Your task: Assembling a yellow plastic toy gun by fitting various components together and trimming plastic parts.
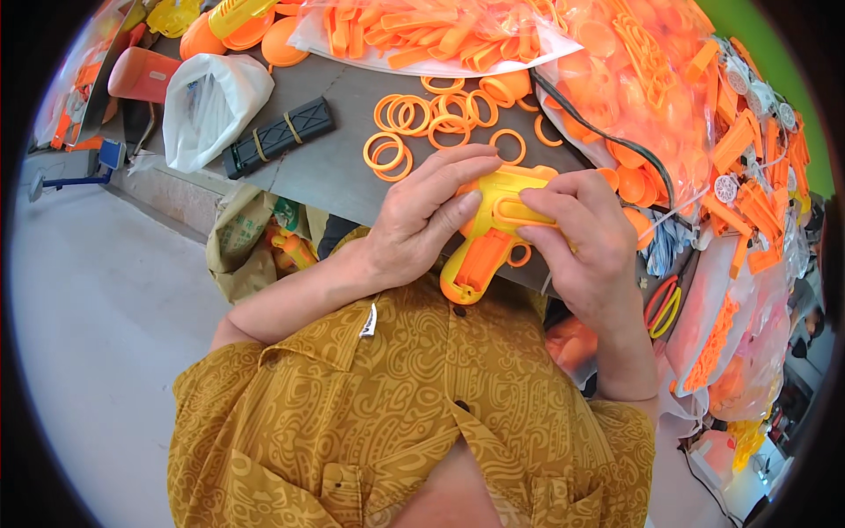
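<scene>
A yellow and orange toy gun (480, 251) is held between my two hands in front of my chest, its handle pointing down toward me. My left hand (422, 207) is closed around its left end, the thumb lying against the yellow shell. From the other side, my right hand (585, 233) pinches a rounded orange and yellow part at the gun's right end with thumb and fingers. Whether that part is loose or fixed to the gun, I cannot tell. Several orange rings (449, 119) lie on the grey table (326, 172) just beyond my hands.
Bags of orange plastic parts (422, 35) fill the table's far side. A black cable (607, 136) crosses at the right. At the left are a white bag (211, 106) and a black bar-shaped object (280, 138). Scissors (664, 308) with red and yellow handles lie right.
</scene>
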The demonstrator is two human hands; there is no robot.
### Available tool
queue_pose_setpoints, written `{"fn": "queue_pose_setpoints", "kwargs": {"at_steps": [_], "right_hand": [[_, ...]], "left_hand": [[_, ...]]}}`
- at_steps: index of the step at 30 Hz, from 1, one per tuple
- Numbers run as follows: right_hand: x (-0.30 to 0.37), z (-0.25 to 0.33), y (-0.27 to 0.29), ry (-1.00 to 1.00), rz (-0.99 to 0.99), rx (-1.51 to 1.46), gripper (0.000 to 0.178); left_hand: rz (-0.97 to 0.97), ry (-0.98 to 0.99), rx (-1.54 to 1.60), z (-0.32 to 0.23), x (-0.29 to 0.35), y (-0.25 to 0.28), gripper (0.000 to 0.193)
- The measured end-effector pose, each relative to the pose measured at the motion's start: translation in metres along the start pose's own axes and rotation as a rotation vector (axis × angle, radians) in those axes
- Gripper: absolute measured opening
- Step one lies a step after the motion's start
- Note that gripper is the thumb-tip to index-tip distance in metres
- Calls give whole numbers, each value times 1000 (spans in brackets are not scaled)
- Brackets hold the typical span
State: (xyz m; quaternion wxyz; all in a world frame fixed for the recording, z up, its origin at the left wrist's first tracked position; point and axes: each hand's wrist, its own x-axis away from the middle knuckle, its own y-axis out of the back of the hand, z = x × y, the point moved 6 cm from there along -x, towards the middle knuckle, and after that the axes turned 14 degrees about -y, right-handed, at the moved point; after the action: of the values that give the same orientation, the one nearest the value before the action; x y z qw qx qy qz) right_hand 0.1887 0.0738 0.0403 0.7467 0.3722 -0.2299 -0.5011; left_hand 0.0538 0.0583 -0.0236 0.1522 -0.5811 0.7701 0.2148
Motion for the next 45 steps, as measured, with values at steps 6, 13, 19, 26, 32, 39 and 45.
{"fn": "queue_pose_setpoints", "kwargs": {"at_steps": [6, 13, 19, 26, 32, 39, 45], "right_hand": [[4, -1, 2, -6, -20, -13, 25], [10, -5, 8, -40, -32, 4, 23], [10, -7, 9, -21, -57, -2, 24], [18, -5, 3, 53, -120, -35, 19], [16, -5, -2, 161, -180, -14, 12], [16, -1, -5, 197, -262, 83, 12], [31, -11, 8, 148, -301, 144, 23]], "left_hand": [[-6, -6, -3, 4, 0, -1, 26], [-10, -10, -50, 5, -1, -5, 26], [43, -27, -29, -3, -13, -16, 33], [53, 18, -27, -1, -11, -18, 32], [29, 8, -32, 2, -11, -15, 32], [-41, 11, 1, 3, -13, -15, 29], [-45, -2, -19, 7, -9, -18, 29]]}}
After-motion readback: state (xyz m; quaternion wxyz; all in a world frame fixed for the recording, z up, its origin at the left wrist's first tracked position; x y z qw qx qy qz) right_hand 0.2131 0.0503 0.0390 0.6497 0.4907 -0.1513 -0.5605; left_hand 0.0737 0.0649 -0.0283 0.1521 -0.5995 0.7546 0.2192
